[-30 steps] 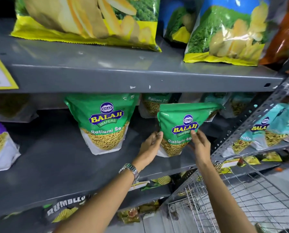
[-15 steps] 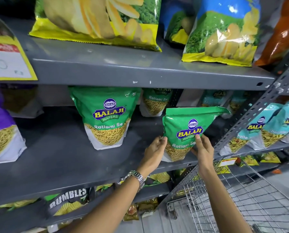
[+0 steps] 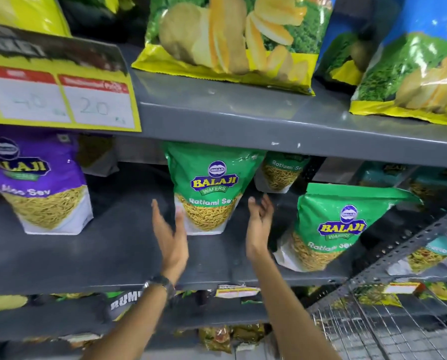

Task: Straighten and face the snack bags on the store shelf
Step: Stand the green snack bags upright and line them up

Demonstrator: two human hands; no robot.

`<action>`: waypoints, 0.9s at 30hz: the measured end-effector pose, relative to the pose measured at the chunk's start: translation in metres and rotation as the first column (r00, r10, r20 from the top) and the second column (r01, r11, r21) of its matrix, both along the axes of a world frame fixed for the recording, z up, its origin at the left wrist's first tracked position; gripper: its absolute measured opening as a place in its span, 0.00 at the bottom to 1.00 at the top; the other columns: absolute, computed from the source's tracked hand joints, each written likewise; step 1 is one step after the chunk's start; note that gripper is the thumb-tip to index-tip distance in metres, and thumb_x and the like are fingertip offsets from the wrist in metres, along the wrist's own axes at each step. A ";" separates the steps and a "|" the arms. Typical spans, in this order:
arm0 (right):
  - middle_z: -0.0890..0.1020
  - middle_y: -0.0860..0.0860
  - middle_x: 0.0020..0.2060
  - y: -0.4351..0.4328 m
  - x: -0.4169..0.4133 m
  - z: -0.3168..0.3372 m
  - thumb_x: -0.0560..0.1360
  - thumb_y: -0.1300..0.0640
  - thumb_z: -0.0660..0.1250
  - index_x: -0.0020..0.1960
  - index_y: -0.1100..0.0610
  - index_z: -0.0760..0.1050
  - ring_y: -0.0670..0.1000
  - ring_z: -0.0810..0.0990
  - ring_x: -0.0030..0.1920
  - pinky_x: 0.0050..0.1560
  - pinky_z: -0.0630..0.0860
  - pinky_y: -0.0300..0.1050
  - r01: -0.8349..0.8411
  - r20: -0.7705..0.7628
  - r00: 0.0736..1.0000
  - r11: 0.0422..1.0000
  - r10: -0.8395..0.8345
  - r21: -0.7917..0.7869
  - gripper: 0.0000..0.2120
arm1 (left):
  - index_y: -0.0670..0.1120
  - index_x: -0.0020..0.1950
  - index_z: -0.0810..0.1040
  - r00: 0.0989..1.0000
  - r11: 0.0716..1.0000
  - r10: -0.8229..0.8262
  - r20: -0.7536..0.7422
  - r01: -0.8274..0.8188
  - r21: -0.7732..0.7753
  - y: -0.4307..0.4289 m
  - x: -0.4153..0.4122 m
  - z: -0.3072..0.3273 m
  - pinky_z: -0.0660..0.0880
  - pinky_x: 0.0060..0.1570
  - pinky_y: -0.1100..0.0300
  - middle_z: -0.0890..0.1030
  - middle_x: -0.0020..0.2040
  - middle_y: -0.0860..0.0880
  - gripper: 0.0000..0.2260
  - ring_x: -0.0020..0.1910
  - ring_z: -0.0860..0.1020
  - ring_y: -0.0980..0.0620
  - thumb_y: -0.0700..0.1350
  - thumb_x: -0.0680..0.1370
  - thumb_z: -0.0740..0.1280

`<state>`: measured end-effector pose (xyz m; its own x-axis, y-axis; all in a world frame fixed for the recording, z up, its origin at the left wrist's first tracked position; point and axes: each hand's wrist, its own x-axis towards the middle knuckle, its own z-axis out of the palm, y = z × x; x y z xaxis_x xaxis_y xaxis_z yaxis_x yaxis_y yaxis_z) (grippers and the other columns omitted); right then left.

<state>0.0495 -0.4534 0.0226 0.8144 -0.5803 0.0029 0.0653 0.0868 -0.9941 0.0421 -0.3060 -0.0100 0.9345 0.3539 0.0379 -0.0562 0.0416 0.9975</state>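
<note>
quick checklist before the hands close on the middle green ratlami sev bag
1. Left hand open, at the bag's left edge: ok.
2. Right hand open, at its right edge: ok.
3. Middle green bag upright, label facing out: ok.
4. Middle green bag pulled to the shelf edge: not ok, it sits well back.
5. Right green bag at the front, label out: ok, though it leans slightly.
6. Firm contact with the middle bag: cannot tell, the hands are blurred.
</note>
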 end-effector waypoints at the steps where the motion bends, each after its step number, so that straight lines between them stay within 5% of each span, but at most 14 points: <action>1: 0.69 0.54 0.70 -0.003 0.015 0.001 0.77 0.56 0.62 0.71 0.56 0.62 0.51 0.68 0.68 0.67 0.66 0.46 -0.069 -0.056 0.996 0.996 0.072 0.058 0.24 | 0.49 0.76 0.51 0.998 0.998 -0.067 -0.017 0.067 0.017 0.009 0.010 0.004 0.52 0.74 0.56 0.54 0.78 0.52 0.29 0.75 0.55 0.55 0.57 0.79 0.56; 3: 0.74 0.52 0.66 -0.005 0.032 0.003 0.79 0.54 0.58 0.71 0.56 0.63 0.52 0.71 0.67 0.63 0.70 0.49 -0.198 -0.121 0.970 0.975 0.209 0.097 0.21 | 0.51 0.75 0.56 0.968 0.968 -0.242 -0.073 0.246 0.050 0.024 0.027 0.007 0.57 0.70 0.59 0.61 0.75 0.54 0.25 0.73 0.60 0.55 0.57 0.79 0.53; 6: 0.79 0.47 0.47 -0.002 0.034 0.010 0.80 0.55 0.53 0.59 0.54 0.71 0.45 0.78 0.47 0.44 0.73 0.38 -0.335 -0.144 0.927 0.938 0.345 0.093 0.11 | 0.59 0.67 0.66 0.884 0.885 -0.448 -0.134 0.459 0.070 0.035 0.038 0.003 0.65 0.69 0.52 0.73 0.66 0.57 0.23 0.66 0.71 0.55 0.65 0.76 0.53; 9: 0.78 0.46 0.40 0.000 0.027 0.010 0.81 0.56 0.53 0.46 0.49 0.73 0.42 0.77 0.38 0.34 0.74 0.31 -0.313 -0.124 0.940 0.948 0.318 0.060 0.11 | 0.64 0.60 0.69 0.882 0.888 -0.437 -0.174 0.455 0.075 0.040 0.038 -0.004 0.69 0.67 0.47 0.76 0.62 0.58 0.24 0.63 0.74 0.56 0.72 0.69 0.53; 12: 0.78 0.47 0.37 0.003 0.012 0.008 0.81 0.55 0.53 0.44 0.49 0.74 0.40 0.76 0.30 0.29 0.73 0.30 -0.296 -0.087 0.950 0.954 0.299 0.044 0.13 | 0.65 0.60 0.71 0.882 0.890 -0.438 -0.171 0.452 0.054 0.043 0.030 -0.004 0.71 0.65 0.47 0.78 0.60 0.58 0.25 0.61 0.76 0.56 0.74 0.68 0.55; 17: 0.80 0.46 0.48 -0.001 -0.017 0.002 0.81 0.53 0.53 0.51 0.47 0.75 0.47 0.79 0.50 0.44 0.75 0.36 -0.284 -0.103 0.954 0.959 0.282 -0.005 0.11 | 0.52 0.61 0.73 0.890 0.895 -0.437 -0.126 0.444 0.032 0.043 0.000 -0.002 0.76 0.58 0.54 0.80 0.53 0.56 0.18 0.55 0.79 0.56 0.59 0.77 0.56; 27: 0.77 0.53 0.62 0.000 -0.060 -0.004 0.80 0.50 0.54 0.61 0.50 0.72 0.54 0.72 0.65 0.70 0.65 0.54 -0.228 -0.138 0.964 0.974 0.226 0.001 0.14 | 0.49 0.61 0.73 0.876 0.880 -0.473 -0.095 0.474 -0.013 0.043 -0.036 -0.006 0.77 0.57 0.56 0.80 0.56 0.50 0.20 0.57 0.78 0.54 0.59 0.75 0.56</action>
<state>-0.0105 -0.4536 0.0186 0.9180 -0.3810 -0.1100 -0.0904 0.0691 -0.9935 0.0059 -0.2626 -0.0160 0.9897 -0.1322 -0.0557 0.0601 0.0294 0.9978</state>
